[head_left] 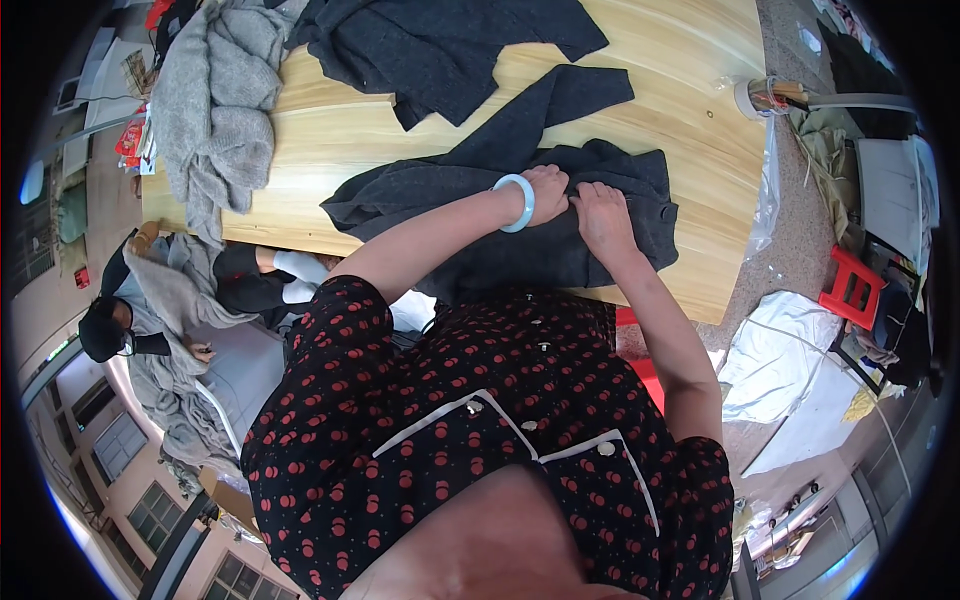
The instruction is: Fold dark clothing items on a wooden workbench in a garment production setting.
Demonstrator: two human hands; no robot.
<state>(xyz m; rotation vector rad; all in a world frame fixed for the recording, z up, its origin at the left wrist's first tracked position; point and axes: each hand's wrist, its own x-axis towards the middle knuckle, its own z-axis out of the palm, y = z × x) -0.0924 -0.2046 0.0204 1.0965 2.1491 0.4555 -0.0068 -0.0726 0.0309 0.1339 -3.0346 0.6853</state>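
Note:
A dark long-sleeved garment (470,245) lies bunched along the near edge of the wooden table, one sleeve stretched out toward the far right. A round dark button shows near its right end. My left hand (546,196), with a pale blue bangle at the wrist, has its fingers bent down onto the cloth. Just to its right, my right hand (606,222) grips the same fabric, thumb against fingers. The two hands almost meet, and both pinch the garment; the exact bit of cloth between the fingertips is hidden.
Another dark garment (430,45) lies at the table's far side, and a grey knit garment (220,110) hangs over its left end. A white container with sticks (770,97) sits at the right edge. Someone in a black cap (103,328) handles grey knitwear at left. A red stool (850,285) stands right.

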